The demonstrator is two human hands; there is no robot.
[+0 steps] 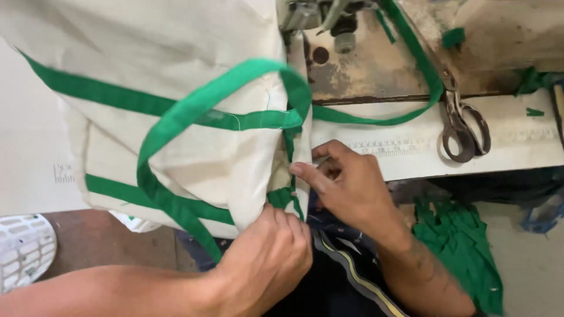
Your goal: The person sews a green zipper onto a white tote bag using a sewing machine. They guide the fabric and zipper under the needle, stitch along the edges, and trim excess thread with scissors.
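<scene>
Head view shows us 2 bare hands working the edge of a cream cloth bag (176,76) trimmed with green binding tape (194,108). Our left hand (267,258) is curled into a near fist, its fingers closed tight on the lower fold of the bag, which seems to keep the fabric taut and off the lap. Our right hand (349,185) pinches the seam edge between thumb and forefinger; the other fingers are bent loosely, and something small and pale shows at the fingertips, though we cannot tell what it is. The bag hangs over the front lip of the sewing table (411,158), bunched against the machine, so the seam sits right where both hands can reach it. 1 loop of green tape arches over the cloth, and a strip of it runs on across the worn machine bed (376,70). A pair of scissors (464,129) lies on the table just right of the hands, well within reach. Green offcuts (458,235) are heaped below the table edge, and a white mesh basket (23,246) sits at lower left.
</scene>
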